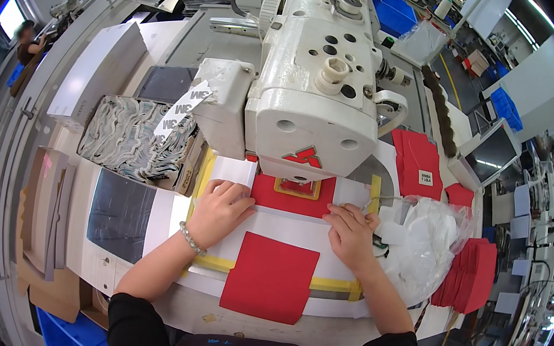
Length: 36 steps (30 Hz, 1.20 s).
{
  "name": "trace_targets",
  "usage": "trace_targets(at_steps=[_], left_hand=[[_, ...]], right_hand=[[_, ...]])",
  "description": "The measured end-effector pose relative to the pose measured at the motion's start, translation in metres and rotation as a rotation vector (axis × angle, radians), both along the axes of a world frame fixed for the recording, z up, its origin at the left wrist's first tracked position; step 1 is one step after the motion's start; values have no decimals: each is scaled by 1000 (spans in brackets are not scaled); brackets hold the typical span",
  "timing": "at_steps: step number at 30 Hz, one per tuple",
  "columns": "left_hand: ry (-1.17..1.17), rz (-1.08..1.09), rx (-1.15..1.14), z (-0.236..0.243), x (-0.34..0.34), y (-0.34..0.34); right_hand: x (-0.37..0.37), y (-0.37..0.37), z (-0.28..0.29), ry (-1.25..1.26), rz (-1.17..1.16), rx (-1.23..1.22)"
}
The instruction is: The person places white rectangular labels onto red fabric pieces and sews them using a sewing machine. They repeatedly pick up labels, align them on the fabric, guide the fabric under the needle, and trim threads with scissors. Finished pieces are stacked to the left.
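Observation:
Under the head of a white industrial sewing machine (316,126) lies a red fabric piece (274,200), with a gold-rimmed rectangular frame (297,187) pressed onto it. My left hand (221,209) rests with its fingers laid over the piece's left edge and a white card (235,169). At the right edge, my right hand (350,232) sets its outstretched fingertips on the same piece, beside white paper. Neither hand appears to pinch it, though the fingertips' undersides are hidden. A second red piece (270,278) lies flat between my forearms, nearer me.
Red pieces are stacked at the right (465,275) and behind (416,165). A clear plastic bag of white material (422,248) sits beside my right hand. Yellow tape (212,263) borders the work area. Left stand a carton of folded patterned pieces (137,140) and a white box (100,74).

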<state>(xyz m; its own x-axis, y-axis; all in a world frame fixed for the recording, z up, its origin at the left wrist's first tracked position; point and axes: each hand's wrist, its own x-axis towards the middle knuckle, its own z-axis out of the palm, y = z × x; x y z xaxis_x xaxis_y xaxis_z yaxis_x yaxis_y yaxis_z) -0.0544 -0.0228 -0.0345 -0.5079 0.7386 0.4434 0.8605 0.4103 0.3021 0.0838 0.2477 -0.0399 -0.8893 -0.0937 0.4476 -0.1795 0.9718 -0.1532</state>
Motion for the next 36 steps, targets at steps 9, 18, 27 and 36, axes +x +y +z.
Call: trace_targets(at_steps=[9, 18, 27, 36], left_hand=[[22, -6, -23, -1, 1, -1], [22, -6, -26, 0, 2, 0], [16, -8, -17, -3, 1, -2], [-23, 11, -34, 1, 3, 0]], right_hand=[[-6, -4, 14, -42, -40, -50], [-27, 10, 10, -111, -49, 5], [-16, 7, 17, -89, 17, 37], [14, -4, 10, -89, 14, 70]])
